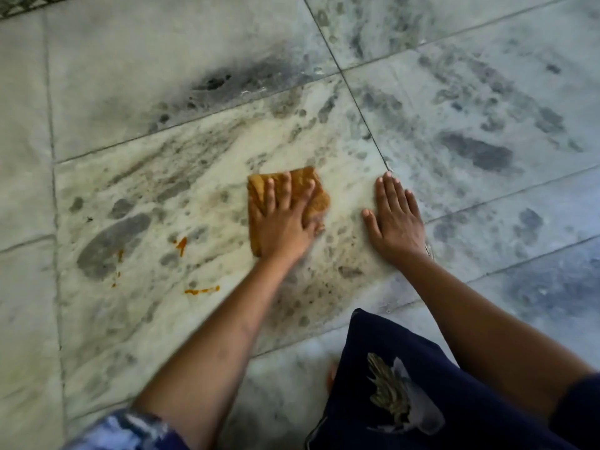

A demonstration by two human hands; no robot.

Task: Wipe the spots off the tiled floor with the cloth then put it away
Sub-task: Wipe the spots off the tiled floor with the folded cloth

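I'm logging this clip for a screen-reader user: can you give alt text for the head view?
The left hand presses a folded orange-brown cloth flat on a marbled tiled floor, while the right hand rests palm-down beside it. Orange spots lie on the tile left of the cloth.

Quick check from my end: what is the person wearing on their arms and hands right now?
Both hands, left hand and right hand, are bare: no gloves, rings or watch visible. Forearms are uncovered. A blue-and-white patterned sleeve shows at the left upper arm, and a dark navy sleeve at the right.
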